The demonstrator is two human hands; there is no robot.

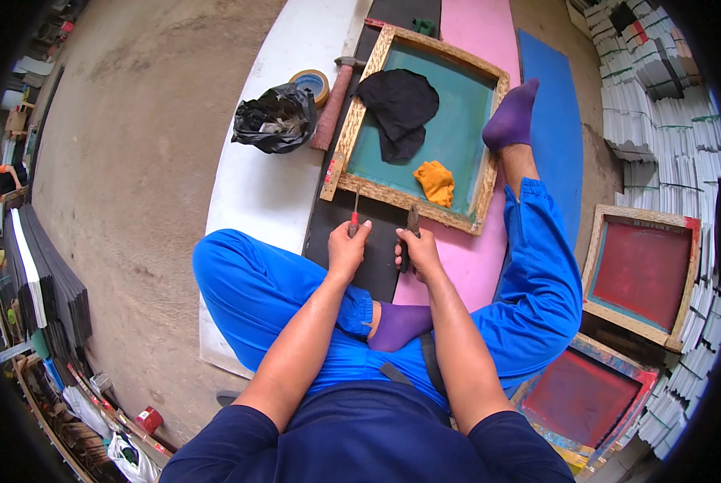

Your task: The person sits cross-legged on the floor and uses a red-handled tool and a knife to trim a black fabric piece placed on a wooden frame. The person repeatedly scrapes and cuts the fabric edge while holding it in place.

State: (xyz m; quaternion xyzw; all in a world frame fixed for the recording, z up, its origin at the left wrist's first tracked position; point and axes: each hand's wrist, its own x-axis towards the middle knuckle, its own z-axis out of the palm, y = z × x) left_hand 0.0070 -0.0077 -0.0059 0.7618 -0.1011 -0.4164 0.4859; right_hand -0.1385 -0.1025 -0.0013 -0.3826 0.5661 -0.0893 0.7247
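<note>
I sat on the floor in blue trousers and purple socks, one leg folded in, the other stretched out so the foot (512,117) rested on the right edge of the frame (418,129).

My left hand (347,249) was curled shut around a red-handled screwdriver (354,216), its shaft pointing up toward the frame's near rail. My right hand (418,251) was clenched around a dark tool (411,228), pliers by the look of it, with its tip just at that same rail. I could not tell whether either tip actually touched the wood. The two hands were close together, just short of the near edge of the frame.

The frame was a wooden one with a green mesh screen, lying flat across a black sheet (352,241) and a pink sheet (473,258), with a white board (256,193) to the left and a blue sheet (555,137) to the right. On the mesh lay a black cloth (399,109) and, nearer me, a crumpled orange rag (436,182).

Left of the frame lay a hammer (333,105) with a reddish handle, alongside the frame's left rail. Beside it sat a tape roll (310,83) and a black plastic bag (275,119).

To my right, two more frames with red screens (642,272) lay near stacks of white bundles (658,121).
</note>
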